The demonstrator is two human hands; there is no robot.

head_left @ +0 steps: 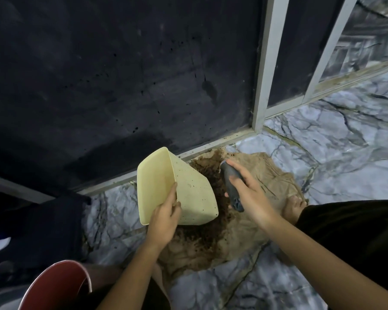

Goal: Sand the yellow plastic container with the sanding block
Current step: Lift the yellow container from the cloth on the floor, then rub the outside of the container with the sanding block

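Note:
The pale yellow plastic container (188,193) is tipped on its side over a brown sack, its flat base facing left and dark specks on its wall. My left hand (164,218) grips it at the lower edge of the base, thumb up along the base. My right hand (249,193) holds a dark grey sanding block (231,186) just right of the container, a small gap between block and wall.
A burlap sack (251,222) with a heap of dark brown soil (213,231) lies on the marble-patterned floor (323,153). A dark wall (121,74) and a white metal frame (264,63) rise behind. A red bowl (61,285) sits at the lower left. A bare foot (293,206) rests on the sack.

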